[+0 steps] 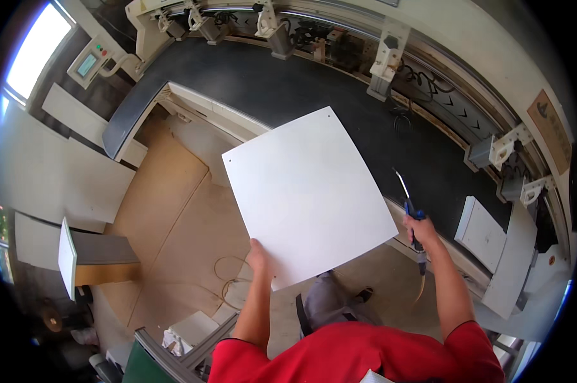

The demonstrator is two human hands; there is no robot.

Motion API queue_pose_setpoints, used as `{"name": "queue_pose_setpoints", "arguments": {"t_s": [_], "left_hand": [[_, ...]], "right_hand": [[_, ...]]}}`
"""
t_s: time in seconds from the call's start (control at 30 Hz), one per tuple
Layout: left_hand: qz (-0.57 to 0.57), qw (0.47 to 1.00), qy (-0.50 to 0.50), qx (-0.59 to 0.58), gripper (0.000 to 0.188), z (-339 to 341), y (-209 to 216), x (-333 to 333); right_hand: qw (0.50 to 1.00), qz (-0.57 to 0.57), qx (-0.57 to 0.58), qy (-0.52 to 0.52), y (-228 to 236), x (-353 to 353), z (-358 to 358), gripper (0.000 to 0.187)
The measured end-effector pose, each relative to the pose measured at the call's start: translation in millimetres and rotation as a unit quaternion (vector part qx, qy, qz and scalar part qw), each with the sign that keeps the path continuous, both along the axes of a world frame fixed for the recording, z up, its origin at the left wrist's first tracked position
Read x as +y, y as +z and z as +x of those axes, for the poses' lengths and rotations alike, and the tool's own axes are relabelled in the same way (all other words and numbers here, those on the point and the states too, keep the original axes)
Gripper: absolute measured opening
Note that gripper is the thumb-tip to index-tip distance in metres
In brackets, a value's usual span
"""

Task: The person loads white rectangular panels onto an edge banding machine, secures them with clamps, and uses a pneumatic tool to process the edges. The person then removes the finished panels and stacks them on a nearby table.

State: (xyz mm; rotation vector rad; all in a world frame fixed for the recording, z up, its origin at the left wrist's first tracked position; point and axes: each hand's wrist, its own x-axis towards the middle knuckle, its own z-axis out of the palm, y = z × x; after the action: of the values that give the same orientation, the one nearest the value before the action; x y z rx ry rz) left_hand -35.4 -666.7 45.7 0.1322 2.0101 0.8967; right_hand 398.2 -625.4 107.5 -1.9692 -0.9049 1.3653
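Observation:
A white rectangular panel (310, 198) with small holes near its corners is tilted in front of me, over the edge of the machine's dark bed. My left hand (258, 255) is closed on its lower left edge, the thumb on the white face and the other fingers hidden behind. To the right of the panel, my right hand (419, 230) is wrapped round a blue and black air blow gun (414, 210). Its thin bent metal nozzle points up and away from me, and a yellowish hose hangs below. The gun and the panel are apart.
The long machine's dark bed (231, 80) curves across the far side under several grey-and-white clamp heads (385, 64). Some white boards (481, 233) lie at the right. A control box (90, 64) is at upper left, boards (103, 260) stand at left, and a hose (228, 287) lies on the floor.

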Motion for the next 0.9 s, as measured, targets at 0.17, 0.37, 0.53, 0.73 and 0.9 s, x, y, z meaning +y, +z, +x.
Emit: {"name": "queue_pose_setpoints", "arguments": {"t_s": [0.17, 0.37, 0.53, 0.73, 0.9], "left_hand": [[0.001, 0.99, 0.02, -0.14, 0.069, -12, 5, -76], [0.088, 0.932, 0.031, -0.35, 0.067, 39, -13, -191], [0.165, 0.822, -0.006, -0.545, 0.05, 103, 1, -229], [0.269, 0.695, -0.064, -0.664, 0.048, 166, 86, -293], [0.322, 0.704, -0.086, -0.627, 0.053, 189, 132, -349]], "right_hand": [[0.983, -0.087, 0.148, 0.063, -24, -26, 32, 0.027], [0.858, 0.126, 0.497, 0.006, 90, -80, 0, 0.05], [0.913, 0.008, 0.101, 0.395, 140, -149, 7, 0.034], [0.882, 0.104, -0.053, 0.457, 96, -220, 45, 0.028], [0.781, 0.138, 0.057, 0.607, 128, -285, 59, 0.027]]}}
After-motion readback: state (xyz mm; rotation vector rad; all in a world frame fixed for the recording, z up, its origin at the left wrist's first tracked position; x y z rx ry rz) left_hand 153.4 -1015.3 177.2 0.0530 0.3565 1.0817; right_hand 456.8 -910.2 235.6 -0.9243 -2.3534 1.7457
